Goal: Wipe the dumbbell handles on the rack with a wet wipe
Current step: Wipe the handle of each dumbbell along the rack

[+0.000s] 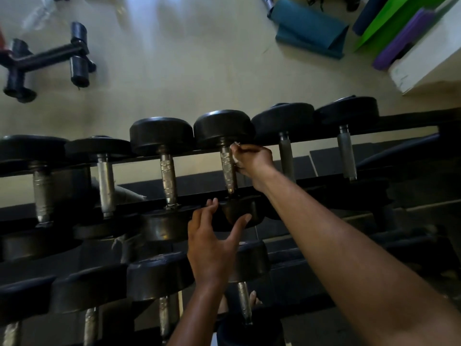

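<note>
From the head view, the right hand (pixel 252 162) clutches a crumpled white wet wipe (pixel 235 153) against the knurled metal handle (pixel 228 168) of a dumbbell lying across the rack (pixel 349 138) on its upper tier, fourth from the left. The left hand (pixel 212 243) hovers loose with fingers spread, just beside that dumbbell's near black head (pixel 239 212). The rack holds more dumbbells on both tiers. A teal mat (pixel 309 28) lies on the floor (pixel 174 66) beyond.
</note>
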### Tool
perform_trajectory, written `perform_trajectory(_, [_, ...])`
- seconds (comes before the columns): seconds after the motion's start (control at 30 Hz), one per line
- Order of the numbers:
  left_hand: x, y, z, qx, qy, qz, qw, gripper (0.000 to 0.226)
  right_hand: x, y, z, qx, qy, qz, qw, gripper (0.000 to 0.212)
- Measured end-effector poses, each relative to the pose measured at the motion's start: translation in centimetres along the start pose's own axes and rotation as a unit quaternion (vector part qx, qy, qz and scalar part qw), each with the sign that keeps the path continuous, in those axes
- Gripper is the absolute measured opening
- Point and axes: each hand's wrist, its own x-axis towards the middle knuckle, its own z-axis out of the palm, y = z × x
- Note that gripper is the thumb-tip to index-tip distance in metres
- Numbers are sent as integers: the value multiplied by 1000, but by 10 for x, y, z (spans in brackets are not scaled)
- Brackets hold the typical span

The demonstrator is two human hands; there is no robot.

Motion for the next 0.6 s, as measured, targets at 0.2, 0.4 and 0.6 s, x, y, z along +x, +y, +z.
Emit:
perform_trajectory(0.2, [0, 4, -3, -1, -1, -4, 1000, 80, -4, -11, 6, -121, -52, 25, 991, 14])
perform_trajectory(0.4, [-1, 4, -3, -2, -6, -10, 1000, 80, -15, -20, -10, -167, -78, 27, 983, 13])
perform_trajectory(0.6, [-1, 1, -2, 1, -10, -7, 1000, 81, -21, -20, -20, -230, -85, -37, 969, 13])
